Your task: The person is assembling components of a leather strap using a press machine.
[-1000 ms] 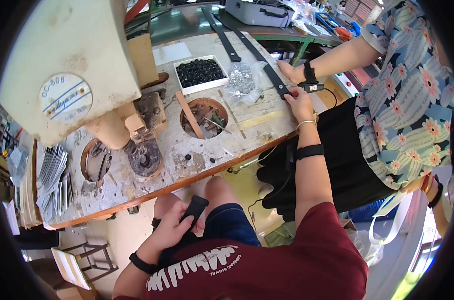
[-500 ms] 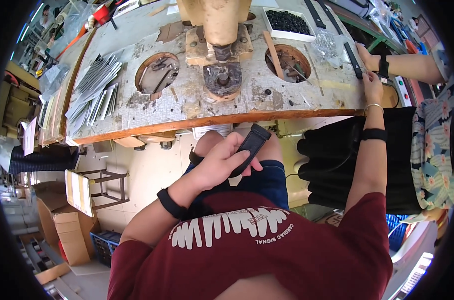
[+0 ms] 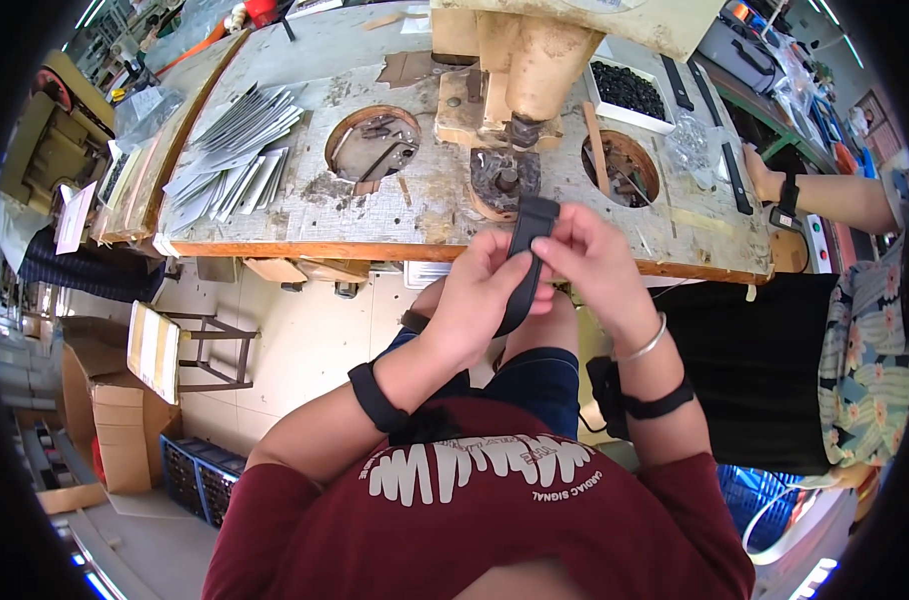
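Note:
A black leather strap [image 3: 525, 262] with a wider band at its top end is held up before the table's front edge. My left hand [image 3: 480, 290] is closed round its lower part, thumb lying on the front face. From the right, my right hand [image 3: 597, 262] pinches the strap near the top end, with its fingers partly hidden behind. Just beyond the strap stands a press [image 3: 545, 85] with a round metal post [image 3: 508, 178] on its dark base.
Thin grey strips [image 3: 240, 140] lie fanned at the table's left. Two round holes hold scraps. A white tray [image 3: 665, 126] of small black parts sits at the back right, near more black straps [image 3: 737, 180]. A co-worker's hand [image 3: 765, 178] rests at the right edge.
My right hand has come from the black straps at the table's right to the held strap and grips its top. My left hand has raised the strap slightly. The view has shifted.

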Action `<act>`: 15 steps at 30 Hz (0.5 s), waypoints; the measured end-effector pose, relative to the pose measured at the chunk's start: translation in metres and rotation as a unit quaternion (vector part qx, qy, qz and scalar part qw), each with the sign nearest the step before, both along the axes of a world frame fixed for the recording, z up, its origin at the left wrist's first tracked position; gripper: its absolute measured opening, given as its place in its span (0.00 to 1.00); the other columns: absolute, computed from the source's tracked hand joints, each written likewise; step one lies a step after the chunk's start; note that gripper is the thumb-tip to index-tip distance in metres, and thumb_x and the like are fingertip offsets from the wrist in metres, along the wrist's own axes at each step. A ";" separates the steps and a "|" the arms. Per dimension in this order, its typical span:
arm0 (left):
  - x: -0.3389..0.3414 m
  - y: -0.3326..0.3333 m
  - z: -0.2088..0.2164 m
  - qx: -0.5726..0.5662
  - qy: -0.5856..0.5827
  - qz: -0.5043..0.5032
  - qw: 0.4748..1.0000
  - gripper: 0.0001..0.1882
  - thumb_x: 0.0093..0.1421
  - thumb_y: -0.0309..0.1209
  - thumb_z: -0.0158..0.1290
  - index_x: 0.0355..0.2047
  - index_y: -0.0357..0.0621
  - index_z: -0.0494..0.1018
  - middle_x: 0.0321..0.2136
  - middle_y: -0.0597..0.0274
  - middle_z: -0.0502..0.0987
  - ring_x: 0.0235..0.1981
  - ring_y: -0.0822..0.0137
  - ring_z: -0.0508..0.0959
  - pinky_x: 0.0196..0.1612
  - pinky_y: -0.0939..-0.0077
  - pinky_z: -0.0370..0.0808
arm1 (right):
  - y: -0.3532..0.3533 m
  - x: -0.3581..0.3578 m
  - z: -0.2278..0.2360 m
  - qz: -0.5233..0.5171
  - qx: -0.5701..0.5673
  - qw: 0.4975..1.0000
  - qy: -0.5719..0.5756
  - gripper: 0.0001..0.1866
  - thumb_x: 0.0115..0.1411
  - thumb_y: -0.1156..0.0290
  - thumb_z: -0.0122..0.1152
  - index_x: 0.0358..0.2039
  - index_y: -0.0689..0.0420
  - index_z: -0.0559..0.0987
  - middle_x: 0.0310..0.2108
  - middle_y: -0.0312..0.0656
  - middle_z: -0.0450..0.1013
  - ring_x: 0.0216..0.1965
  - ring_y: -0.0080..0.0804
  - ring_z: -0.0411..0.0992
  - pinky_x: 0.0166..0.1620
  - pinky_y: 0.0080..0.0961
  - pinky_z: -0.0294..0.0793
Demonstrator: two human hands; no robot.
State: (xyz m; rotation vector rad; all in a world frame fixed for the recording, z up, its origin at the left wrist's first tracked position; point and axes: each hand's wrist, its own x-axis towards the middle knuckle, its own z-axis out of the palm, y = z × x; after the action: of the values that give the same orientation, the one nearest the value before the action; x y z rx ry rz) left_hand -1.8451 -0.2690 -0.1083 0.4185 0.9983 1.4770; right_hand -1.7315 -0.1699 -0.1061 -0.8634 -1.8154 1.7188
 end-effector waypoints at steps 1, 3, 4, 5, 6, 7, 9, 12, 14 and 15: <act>0.000 0.006 -0.001 0.015 -0.010 0.024 1.000 0.09 0.60 0.25 0.41 0.40 0.37 0.60 0.30 0.56 0.72 0.29 0.68 0.76 0.31 0.78 0.77 | 0.008 -0.003 0.001 0.018 -0.035 0.999 0.017 0.15 0.52 0.76 0.56 0.41 0.63 0.68 0.24 0.35 0.71 0.24 0.18 0.68 0.28 0.16 0.69; -0.004 0.008 -0.002 0.009 -0.009 0.000 1.000 0.08 0.60 0.26 0.42 0.40 0.39 0.60 0.31 0.55 0.72 0.30 0.66 0.76 0.33 0.74 0.76 | 0.015 -0.003 0.016 0.052 -0.045 0.998 -0.011 0.14 0.53 0.76 0.55 0.41 0.62 0.69 0.24 0.35 0.70 0.24 0.17 0.68 0.28 0.14 0.68; -0.010 0.006 -0.002 0.001 -0.005 -0.022 1.000 0.08 0.59 0.27 0.42 0.39 0.40 0.60 0.32 0.55 0.72 0.31 0.64 0.76 0.34 0.70 0.76 | 0.018 -0.001 0.022 0.087 -0.058 0.994 -0.036 0.13 0.53 0.75 0.55 0.41 0.61 0.70 0.25 0.34 0.70 0.24 0.16 0.67 0.28 0.11 0.67; -0.015 -0.001 -0.006 -0.025 -0.009 -0.041 0.999 0.08 0.59 0.26 0.42 0.39 0.41 0.60 0.32 0.54 0.72 0.31 0.64 0.76 0.34 0.70 0.76 | 0.024 0.006 0.021 0.059 -0.005 0.994 -0.093 0.11 0.52 0.75 0.56 0.37 0.61 0.72 0.25 0.36 0.72 0.24 0.18 0.68 0.27 0.14 0.68; -0.018 -0.008 -0.009 -0.040 -0.011 -0.045 0.998 0.08 0.59 0.27 0.43 0.39 0.41 0.61 0.31 0.54 0.72 0.30 0.65 0.76 0.34 0.69 0.76 | 0.034 0.017 0.015 0.052 -0.004 0.994 -0.098 0.11 0.52 0.75 0.56 0.37 0.61 0.72 0.25 0.36 0.72 0.24 0.18 0.68 0.27 0.14 0.68; -0.022 -0.010 -0.017 -0.025 -0.027 -0.047 0.998 0.07 0.59 0.26 0.43 0.38 0.42 0.61 0.32 0.55 0.72 0.30 0.65 0.76 0.34 0.69 0.77 | 0.047 0.027 0.008 -0.060 0.176 0.973 -0.137 0.08 0.51 0.76 0.56 0.34 0.60 0.73 0.24 0.40 0.72 0.23 0.24 0.70 0.27 0.18 0.69; -0.024 -0.011 -0.026 -0.015 -0.043 -0.049 0.998 0.07 0.59 0.26 0.43 0.38 0.42 0.61 0.32 0.55 0.72 0.30 0.65 0.75 0.33 0.69 0.77 | 0.051 0.032 -0.004 -0.163 0.357 0.906 -0.160 0.05 0.48 0.77 0.56 0.28 0.59 0.75 0.25 0.47 0.71 0.23 0.39 0.71 0.28 0.27 0.70; -0.019 -0.012 -0.019 -0.023 -0.021 -0.020 0.999 0.06 0.58 0.25 0.43 0.37 0.41 0.63 0.31 0.57 0.72 0.30 0.67 0.75 0.32 0.71 0.77 | 0.041 0.022 -0.013 -0.126 0.430 0.873 -0.194 0.06 0.47 0.75 0.58 0.28 0.58 0.75 0.24 0.45 0.70 0.24 0.42 0.70 0.29 0.31 0.70; -0.020 -0.012 -0.014 -0.013 -0.003 0.014 1.000 0.06 0.58 0.25 0.42 0.37 0.38 0.63 0.30 0.61 0.69 0.29 0.72 0.73 0.30 0.74 0.77 | 0.037 0.018 -0.017 -0.116 0.449 0.861 -0.209 0.06 0.46 0.74 0.59 0.27 0.57 0.75 0.24 0.45 0.69 0.26 0.43 0.69 0.30 0.33 0.70; -0.019 -0.012 -0.014 -0.015 -0.002 0.020 1.000 0.06 0.58 0.25 0.42 0.37 0.38 0.63 0.30 0.61 0.69 0.29 0.72 0.73 0.30 0.74 0.77 | 0.037 0.017 -0.016 -0.111 0.465 0.847 -0.233 0.05 0.45 0.74 0.59 0.26 0.56 0.75 0.24 0.44 0.69 0.26 0.43 0.69 0.30 0.34 0.69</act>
State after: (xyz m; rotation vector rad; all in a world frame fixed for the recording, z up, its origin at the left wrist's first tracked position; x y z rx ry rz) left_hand -1.8645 -0.2811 -0.1225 0.3766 1.0285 1.4960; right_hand -1.7140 -0.1332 -0.1224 -1.0079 -2.3674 0.3307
